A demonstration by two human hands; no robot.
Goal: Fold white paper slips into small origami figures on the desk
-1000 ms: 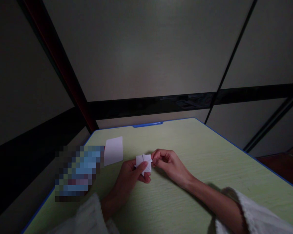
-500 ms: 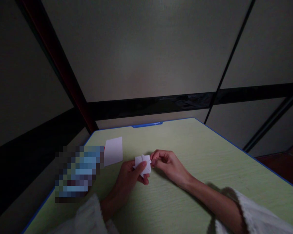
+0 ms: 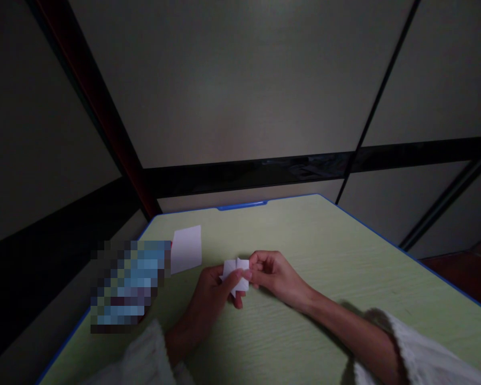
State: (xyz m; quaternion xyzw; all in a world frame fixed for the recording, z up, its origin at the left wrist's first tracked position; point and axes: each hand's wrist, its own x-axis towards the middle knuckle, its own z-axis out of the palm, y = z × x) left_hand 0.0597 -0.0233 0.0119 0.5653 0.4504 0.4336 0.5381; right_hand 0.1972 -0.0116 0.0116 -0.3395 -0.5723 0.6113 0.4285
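A small folded white paper is held above the middle of the table, between the person's two hands. The left hand has its grip closed on it, thumb on top and fingers beneath; the right hand keeps a narrow grip at its right edge, thumb near the other thumb. Farther left lies a flat white sheet, beside a blurred bluish item.
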